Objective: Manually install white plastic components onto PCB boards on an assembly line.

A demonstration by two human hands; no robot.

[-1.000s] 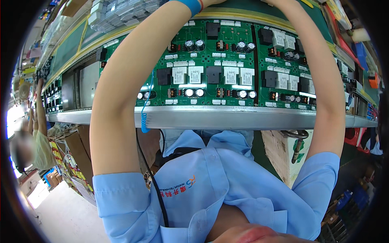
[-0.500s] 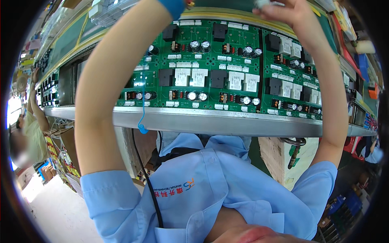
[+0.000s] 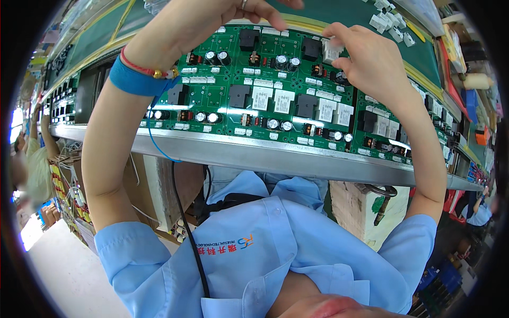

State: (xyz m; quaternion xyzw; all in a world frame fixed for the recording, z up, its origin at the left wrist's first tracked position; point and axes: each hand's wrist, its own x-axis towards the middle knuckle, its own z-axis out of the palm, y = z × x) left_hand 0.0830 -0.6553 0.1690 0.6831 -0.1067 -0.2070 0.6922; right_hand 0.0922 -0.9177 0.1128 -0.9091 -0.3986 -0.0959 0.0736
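Observation:
My right hand (image 3: 368, 61) pinches a white box-shaped component (image 3: 331, 53) between thumb and fingers at the far edge of a green circuit board (image 3: 209, 95). This piece is beside a black block-shaped component (image 3: 311, 49); whether it is seated cannot be made out. Over the far left part of the boards hovers my left hand (image 3: 217, 18), its fingers stretched and apart with nothing seen in them; the top edge cuts part of it off. A blue wristband (image 3: 135, 79) with a thin blue cord circles my left wrist. Nearer boards carry white and black blocks and round capacitors.
A metal rail (image 3: 254, 152) runs along the near side of the boards. Several loose white components (image 3: 389, 22) lie on the green surface at the far right, near a yellow stick-like tool (image 3: 415, 31). Another person's arm (image 3: 49, 140) reaches in at far left.
My right hand has come nearer, from beyond the boards down to the board with the white component. My left hand has come back into view over the boards. The boards appear shifted right.

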